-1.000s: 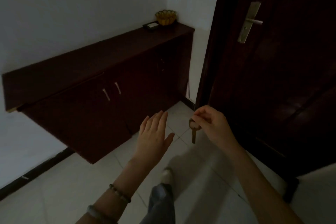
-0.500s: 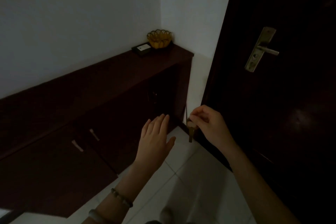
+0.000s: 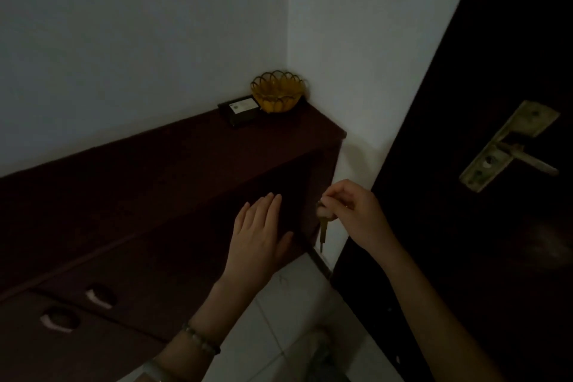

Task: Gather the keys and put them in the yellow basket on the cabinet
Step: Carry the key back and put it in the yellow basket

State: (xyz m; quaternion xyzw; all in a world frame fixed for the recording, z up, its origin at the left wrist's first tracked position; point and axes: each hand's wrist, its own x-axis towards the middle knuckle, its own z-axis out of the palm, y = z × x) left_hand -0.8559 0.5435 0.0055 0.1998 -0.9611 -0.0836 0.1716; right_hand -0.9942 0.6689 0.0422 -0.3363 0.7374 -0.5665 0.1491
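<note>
Left hand (image 3: pixel 260 232) flat, fingers extended, right hand (image 3: pixel 350 214) fingers pinched

basket (image 3: pixel 277 93): yellow | cabinet (image 3: pixel 161 177): dark red-brown | walls (image 3: pixel 124 25): white | door (image 3: pixel 496 226): very dark brown | floor (image 3: pixel 288 304): white tiles

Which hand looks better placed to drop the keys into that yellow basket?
The right hand: it already pinches the keys, which hang below it. The left hand is open and empty. The yellow basket sits on the cabinet's far end.
</note>
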